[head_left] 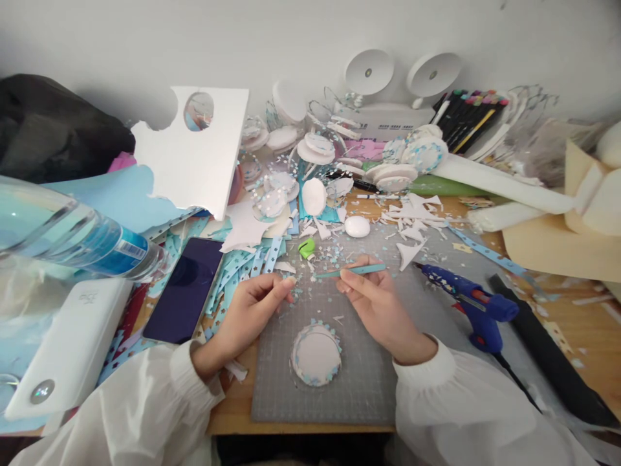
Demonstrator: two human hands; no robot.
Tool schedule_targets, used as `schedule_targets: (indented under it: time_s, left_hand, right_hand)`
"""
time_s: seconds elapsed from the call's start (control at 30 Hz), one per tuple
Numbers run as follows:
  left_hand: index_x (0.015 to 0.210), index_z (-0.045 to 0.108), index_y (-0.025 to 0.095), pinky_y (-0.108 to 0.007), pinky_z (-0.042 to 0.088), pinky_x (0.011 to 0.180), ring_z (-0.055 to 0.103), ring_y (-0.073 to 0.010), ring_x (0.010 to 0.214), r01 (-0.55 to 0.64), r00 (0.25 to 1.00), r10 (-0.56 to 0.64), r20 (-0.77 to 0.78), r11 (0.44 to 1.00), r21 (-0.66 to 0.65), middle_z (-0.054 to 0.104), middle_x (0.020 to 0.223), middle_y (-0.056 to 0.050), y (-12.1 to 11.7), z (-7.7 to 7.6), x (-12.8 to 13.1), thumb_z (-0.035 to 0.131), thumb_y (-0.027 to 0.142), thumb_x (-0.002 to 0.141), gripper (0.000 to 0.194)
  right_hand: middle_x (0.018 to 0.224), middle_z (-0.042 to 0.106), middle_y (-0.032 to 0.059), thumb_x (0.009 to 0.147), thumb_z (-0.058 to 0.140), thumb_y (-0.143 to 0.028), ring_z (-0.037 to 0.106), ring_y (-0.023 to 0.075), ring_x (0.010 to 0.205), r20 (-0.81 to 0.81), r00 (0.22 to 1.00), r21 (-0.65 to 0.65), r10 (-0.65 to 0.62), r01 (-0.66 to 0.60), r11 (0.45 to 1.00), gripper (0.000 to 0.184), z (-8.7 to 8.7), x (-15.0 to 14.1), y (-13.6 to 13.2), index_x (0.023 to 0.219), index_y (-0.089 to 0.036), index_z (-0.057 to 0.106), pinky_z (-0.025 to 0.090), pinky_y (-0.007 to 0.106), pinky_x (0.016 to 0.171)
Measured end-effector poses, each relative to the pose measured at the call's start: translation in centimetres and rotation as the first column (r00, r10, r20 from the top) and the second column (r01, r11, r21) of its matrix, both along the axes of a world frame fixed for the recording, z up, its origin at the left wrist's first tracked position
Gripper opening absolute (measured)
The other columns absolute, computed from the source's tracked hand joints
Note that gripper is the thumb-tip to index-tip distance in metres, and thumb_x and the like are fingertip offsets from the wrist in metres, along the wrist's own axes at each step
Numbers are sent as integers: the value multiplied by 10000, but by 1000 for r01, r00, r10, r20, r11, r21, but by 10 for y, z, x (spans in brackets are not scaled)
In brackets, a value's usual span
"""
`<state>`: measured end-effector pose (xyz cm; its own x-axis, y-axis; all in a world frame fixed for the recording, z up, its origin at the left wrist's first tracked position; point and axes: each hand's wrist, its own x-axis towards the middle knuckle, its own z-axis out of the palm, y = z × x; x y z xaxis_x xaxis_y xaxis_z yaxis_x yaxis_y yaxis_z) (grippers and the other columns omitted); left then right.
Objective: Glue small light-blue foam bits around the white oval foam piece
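Observation:
My right hand [371, 304] grips a pair of teal tweezers [371, 268], whose tip points left over scattered pale blue paper bits. Opposite it, my left hand [259, 307] is closed with thumb against forefinger; anything between them is too small to make out. Below and between both hands, a white foam disc [317, 355] lies flat on the grey cutting mat [286, 408], with small blue and white pieces around its rim. A bright green hole punch [306, 248] sits just beyond the hands, near a white oval piece [357, 226].
A blue glue gun [473, 304] lies at right beside a black strip [557, 356]. On the left are a phone [185, 289], a white power bank [70, 346] and a tilted water bottle [87, 226]. Several decorated discs [316, 149] and a cut foam board [204, 149] crowd the back.

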<state>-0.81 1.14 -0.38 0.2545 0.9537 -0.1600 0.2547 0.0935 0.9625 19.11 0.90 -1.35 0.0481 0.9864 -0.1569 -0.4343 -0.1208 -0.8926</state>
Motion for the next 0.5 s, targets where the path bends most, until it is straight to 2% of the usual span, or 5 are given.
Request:
schedule_targets:
  time_s: [0.07, 0.23, 0.33, 0.43, 0.5]
  left_hand:
    - [643, 600, 136, -215, 272, 501, 358, -80, 517, -12, 1000, 12, 26, 1000, 0, 421, 540, 42, -1, -1, 0, 527, 417, 911, 396]
    - [1045, 614, 158, -205, 282, 509, 369, -85, 545, 43, 978, -35, 207, 998, -36, 444, 618, 57, -2, 0, 0, 629, 321, 853, 252]
    - [958, 657, 145, -209, 257, 501, 345, -79, 531, 98, 969, -84, 233, 994, -46, 417, 591, 57, -3, 0, -2, 631, 323, 855, 208]
    - [911, 705, 142, -218, 232, 490, 342, -74, 516, 144, 961, -125, 248, 988, -61, 442, 573, 47, -4, -1, -6, 631, 344, 863, 220]
    - [904, 730, 144, -226, 221, 483, 334, -71, 497, 178, 950, -154, 273, 982, -66, 447, 550, 44, -5, -3, -9, 624, 369, 873, 251]
  right_hand:
    - [622, 539, -57, 654, 808, -303, 490, 103, 583, -15, 1000, -4, 2, -2, 1000, 297, 1, 0, -1, 688, -219, 526, 427, 271, 598]
    - [595, 559, -52, 666, 802, -278, 518, 109, 575, 63, 998, 63, -24, 20, 998, 260, -1, 3, -1, 673, -210, 551, 440, 277, 602]
    - [685, 615, -31, 709, 774, -218, 590, 118, 644, 199, 976, 202, -91, 50, 978, 197, -2, 7, -3, 688, -206, 578, 474, 273, 623]
    - [777, 658, -11, 753, 718, -106, 669, 147, 769, 412, 884, 468, -223, 5, 884, 162, 7, 8, -11, 758, -211, 593, 523, 294, 688]
    - [829, 695, 20, 758, 683, -33, 681, 157, 792, 568, 750, 651, -338, -158, 743, 195, 19, 8, -19, 815, -199, 598, 534, 307, 704]
